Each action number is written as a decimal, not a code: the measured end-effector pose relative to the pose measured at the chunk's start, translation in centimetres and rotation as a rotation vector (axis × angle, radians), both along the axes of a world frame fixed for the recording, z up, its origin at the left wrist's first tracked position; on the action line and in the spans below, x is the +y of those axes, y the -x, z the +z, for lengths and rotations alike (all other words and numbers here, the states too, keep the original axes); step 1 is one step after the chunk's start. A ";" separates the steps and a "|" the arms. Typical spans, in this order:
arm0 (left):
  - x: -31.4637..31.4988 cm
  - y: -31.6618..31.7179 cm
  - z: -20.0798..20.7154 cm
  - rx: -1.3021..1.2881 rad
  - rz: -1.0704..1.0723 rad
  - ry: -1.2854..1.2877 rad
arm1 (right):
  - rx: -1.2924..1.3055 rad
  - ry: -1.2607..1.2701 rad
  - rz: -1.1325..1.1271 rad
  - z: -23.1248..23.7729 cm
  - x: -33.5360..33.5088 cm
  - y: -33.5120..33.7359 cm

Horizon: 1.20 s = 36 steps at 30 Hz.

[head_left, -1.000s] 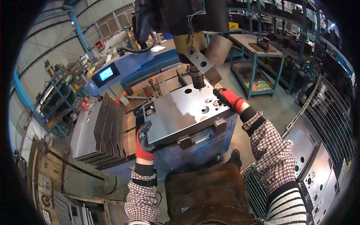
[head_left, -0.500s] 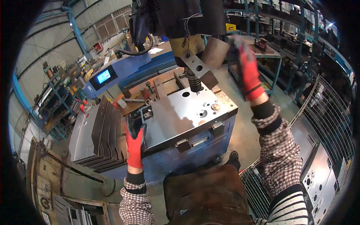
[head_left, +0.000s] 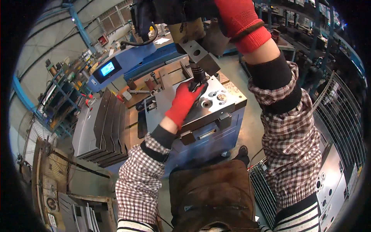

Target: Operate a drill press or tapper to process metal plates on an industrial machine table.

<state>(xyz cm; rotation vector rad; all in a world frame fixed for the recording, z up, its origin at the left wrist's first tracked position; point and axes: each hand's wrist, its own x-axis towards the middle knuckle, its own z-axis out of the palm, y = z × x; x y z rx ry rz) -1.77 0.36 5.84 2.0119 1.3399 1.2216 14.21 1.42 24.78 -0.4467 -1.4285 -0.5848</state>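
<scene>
My left hand (head_left: 184, 98), in a red glove with dark fingertips, reaches over a flat metal plate (head_left: 166, 110). Its fingers close round the lower end of a dark ribbed spindle tool (head_left: 198, 70), just above the plate. Round holes (head_left: 206, 103) of several sizes pierce the plate's right side. Beside the tool hangs an angled metal bracket (head_left: 198, 54) with a hole through it. High on the right, my gloved right hand (head_left: 241, 25) is raised against the black machine head (head_left: 177, 11). The fingers of that hand are hidden.
Bent metal sheets (head_left: 104, 127) stand stacked left of the plate. Behind them is a blue control panel with a lit screen (head_left: 108, 69). A wire rack (head_left: 340, 112) and a drilled panel (head_left: 332, 193) are at right. Clamps (head_left: 223, 121) line the front edge of the blue worktable.
My left hand has moved right from the plate's left edge to the tool. My right hand has come nearer and up to the machine head. The plate has stayed almost where it was.
</scene>
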 end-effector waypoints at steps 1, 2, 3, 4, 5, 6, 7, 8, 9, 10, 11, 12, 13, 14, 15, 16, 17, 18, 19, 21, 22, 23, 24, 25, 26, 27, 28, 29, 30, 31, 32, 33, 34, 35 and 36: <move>1.0 0.6 -1.0 0.026 0.038 -0.087 | 0.062 0.138 0.262 0.3 -2.3 0.6; 1.9 1.0 -1.8 0.056 0.077 -0.175 | 0.126 0.274 0.520 0.4 -3.6 0.9; 1.8 0.7 -1.6 0.116 0.119 -0.134 | 0.063 0.120 0.334 0.5 -2.7 0.6; 1.6 0.1 -1.2 0.175 0.160 -0.090 | -0.002 -0.029 0.146 0.9 -1.5 0.4; 1.4 -0.3 -0.9 0.234 0.201 -0.047 | -0.009 -0.013 0.176 1.0 -0.8 0.0; 1.0 -0.2 -1.2 0.204 0.139 -0.051 | -0.015 0.005 0.210 1.0 -0.5 -0.1; 0.1 0.0 -1.9 0.171 0.080 -0.056 | 0.035 0.189 0.464 1.5 -1.9 0.0; -0.9 0.2 -2.4 0.137 0.022 -0.061 | 0.087 0.374 0.715 1.5 -2.9 0.4; -2.1 -0.1 -2.2 0.137 -0.008 -0.059 | 0.168 0.284 0.548 1.1 -3.5 1.0; -3.8 -0.6 -1.4 0.143 -0.038 -0.054 | 0.254 0.196 0.381 0.6 -4.0 1.7; -5.0 -0.8 -1.2 0.145 -0.068 -0.048 | 0.264 0.164 0.352 0.6 -3.8 1.7; -6.0 -0.7 -1.7 0.160 -0.069 -0.093 | 0.273 0.134 0.328 0.6 -3.6 1.8; -6.8 -0.5 -2.2 0.176 -0.071 -0.138 | 0.213 0.158 0.444 1.3 -2.8 1.2; -7.3 -0.4 -2.5 0.192 -0.073 -0.182 | 0.154 0.181 0.560 1.7 -2.0 0.7; -7.3 -0.4 -2.8 0.205 -0.075 -0.194 | 0.158 0.168 0.514 1.7 -1.6 0.6; -7.2 -0.4 -3.1 0.219 -0.078 -0.206 | 0.163 0.155 0.468 1.6 -1.2 0.5; -7.2 -0.3 -3.4 0.233 -0.081 -0.217 | 0.168 0.141 0.421 1.5 -0.8 0.4; -6.8 -0.3 -3.5 0.287 -0.045 -0.290 | 0.148 0.219 0.567 1.6 -0.3 0.2; -6.2 -0.4 -3.5 0.341 -0.002 -0.364 | 0.126 0.296 0.716 1.7 0.3 0.0; -5.4 -0.9 -3.4 0.484 0.079 -0.396 | 0.065 0.333 0.820 1.8 2.2 -0.5; -5.3 -1.3 -3.3 0.571 0.123 -0.352 | 0.025 0.292 0.781 1.8 3.3 -0.6; -5.1 -1.7 -3.3 0.658 0.166 -0.306 | -0.015 0.251 0.741 1.9 4.4 -1.0; -4.8 -1.9 -3.5 0.703 0.181 -0.260 | -0.123 0.316 0.838 2.3 5.7 -1.7; -4.3 -2.3 -3.9 0.746 0.191 -0.216 | -0.234 0.384 0.926 2.6 6.5 -2.7; -3.9 -2.5 -4.0 0.789 0.198 -0.171 | -0.344 0.453 1.011 2.9 7.4 -3.7; -3.5 -2.7 -4.1 0.821 0.205 -0.150 | -0.456 0.384 0.786 3.0 7.3 -4.1; -3.4 -2.8 -4.2 0.856 0.215 -0.125 | -0.560 0.312 0.566 3.4 6.7 -4.3; -3.2 -2.9 -4.3 0.890 0.223 -0.099 | -0.658 0.234 0.345 4.0 6.1 -4.5; -3.0 -2.7 -4.5 0.911 0.222 -0.069 | -0.787 -0.131 -0.266 3.9 4.2 -4.1; -2.7 -2.7 -4.6 0.933 0.211 -0.050 | -0.715 -0.137 -0.260 3.4 3.6 -4.1; -2.4 -2.7 -4.6 0.954 0.201 -0.030 | -0.644 -0.142 -0.254 3.0 3.3 -3.9; -2.3 -2.8 -4.7 0.951 0.199 -0.022 | -0.568 -0.145 -0.248 2.5 3.1 -3.9; -2.3 -2.9 -4.6 0.948 0.199 -0.013 | -0.566 -0.171 -0.245 2.5 2.8 -3.9; -2.3 -2.9 -4.6 0.944 0.198 -0.003 | -0.564 -0.199 -0.242 2.6 2.5 -3.8; -2.3 -2.8 -4.7 0.936 0.194 -0.008 | -0.563 -0.226 -0.235 2.6 2.2 -3.6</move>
